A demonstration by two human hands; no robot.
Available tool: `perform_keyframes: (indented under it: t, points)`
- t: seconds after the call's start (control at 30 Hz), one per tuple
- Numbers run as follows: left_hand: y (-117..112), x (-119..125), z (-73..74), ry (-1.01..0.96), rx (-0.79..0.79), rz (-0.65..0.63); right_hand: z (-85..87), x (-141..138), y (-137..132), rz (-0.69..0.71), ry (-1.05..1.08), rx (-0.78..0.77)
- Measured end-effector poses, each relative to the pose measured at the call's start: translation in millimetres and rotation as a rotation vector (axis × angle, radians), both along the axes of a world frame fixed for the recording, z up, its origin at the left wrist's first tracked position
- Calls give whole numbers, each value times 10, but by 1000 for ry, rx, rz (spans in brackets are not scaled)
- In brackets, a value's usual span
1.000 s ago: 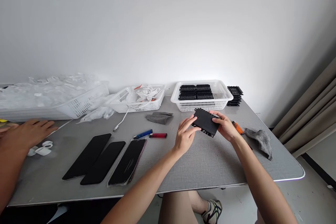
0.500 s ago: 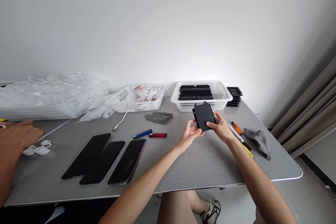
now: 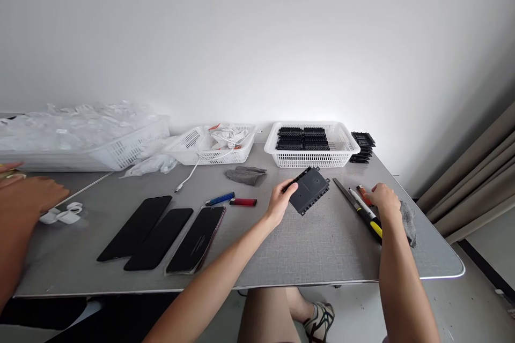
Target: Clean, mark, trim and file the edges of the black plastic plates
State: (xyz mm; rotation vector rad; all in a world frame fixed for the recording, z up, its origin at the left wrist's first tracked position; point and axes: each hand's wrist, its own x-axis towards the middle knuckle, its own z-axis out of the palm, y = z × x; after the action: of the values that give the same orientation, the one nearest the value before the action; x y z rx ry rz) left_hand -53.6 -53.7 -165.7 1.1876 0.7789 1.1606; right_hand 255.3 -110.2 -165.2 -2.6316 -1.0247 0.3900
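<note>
My left hand (image 3: 280,201) grips a flat black plastic tray-like part (image 3: 309,190) by its left edge, thumb on top. Toothed tabs line that part's edges, and it is tilted above the table. My right hand (image 3: 385,199) is lowered at the right, fingers curled beside an orange lighter (image 3: 362,194) and over a grey cloth (image 3: 408,220). What its fingers hold, if anything, is hidden. Just left of it lie a white marker pen (image 3: 359,196) and a long black-and-yellow knife (image 3: 364,215) with its blade out.
A white basket (image 3: 314,159) holds similar black parts, with a stack (image 3: 362,149) of them beside it. Blue (image 3: 220,199) and red lighters (image 3: 243,202), another grey cloth (image 3: 245,175) and dark phone-like slabs (image 3: 195,241) lie leftward. Another person's hand (image 3: 42,195) is at far left.
My right hand has let go of the black part and moved right to the lighter and cloth. My left hand keeps the part, now turned and slightly lower. More of the knife shows.
</note>
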Motion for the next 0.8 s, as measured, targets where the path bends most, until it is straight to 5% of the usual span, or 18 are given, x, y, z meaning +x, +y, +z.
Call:
perform_keyframes:
  t: [0.2, 0.37, 0.47, 0.57, 0.8]
  points:
    - [-47, 2, 62, -98, -142, -14, -100, -35, 73, 29, 18, 76]
    - [-48, -5, 82, -106, -155, -17, 74, -231, 108, 180, 49, 337]
    - [-57, 1, 69, -103, -135, -26, 199, -581, 104, 482, 462, 675]
    - [-59, 7, 46, -97, -114, -7, 245, -928, 80, 717, 868, 702]
    - [-10, -7, -10, -100, -51, -76, 114, -1080, 146, 514, 1070, 815]
